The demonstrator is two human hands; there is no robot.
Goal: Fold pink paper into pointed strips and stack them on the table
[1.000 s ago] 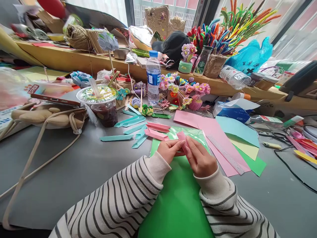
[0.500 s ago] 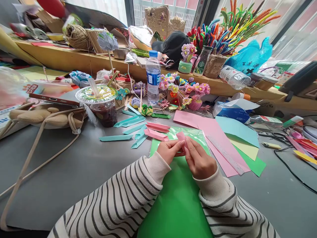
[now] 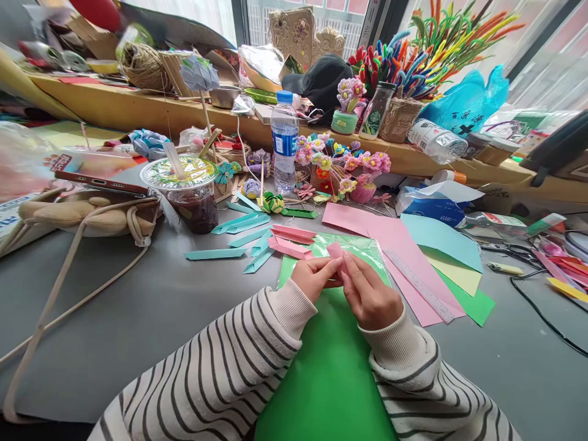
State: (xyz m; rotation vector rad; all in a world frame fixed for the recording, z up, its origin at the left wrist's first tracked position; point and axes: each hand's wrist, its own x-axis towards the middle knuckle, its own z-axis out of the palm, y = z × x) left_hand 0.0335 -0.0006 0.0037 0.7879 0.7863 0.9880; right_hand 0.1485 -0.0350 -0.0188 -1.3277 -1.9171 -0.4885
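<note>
Between both hands is a small piece of pink paper (image 3: 335,250), partly covered by the fingers. My left hand (image 3: 314,277) is closed on its left side, thumb on top. My right hand (image 3: 371,294) pinches its right side with the fingertips. Under the hands lies a green sheet (image 3: 321,367) with a clear plastic sleeve (image 3: 374,260) at its far end. Just beyond my left hand rest folded pink strips (image 3: 290,247), and several folded light-blue strips (image 3: 248,237) lie further left.
To the right are pink paper (image 3: 404,263) with a clear ruler (image 3: 418,285) on it, blue paper (image 3: 443,242) and scissors (image 3: 514,251). A lidded drink cup (image 3: 195,208), a water bottle (image 3: 285,147) and a phone on a bag (image 3: 87,217) stand behind. Craft flowers (image 3: 344,165) line the ledge.
Both hands keep their grip on the pink paper in nearly the same place. The camera view has shifted very slightly.
</note>
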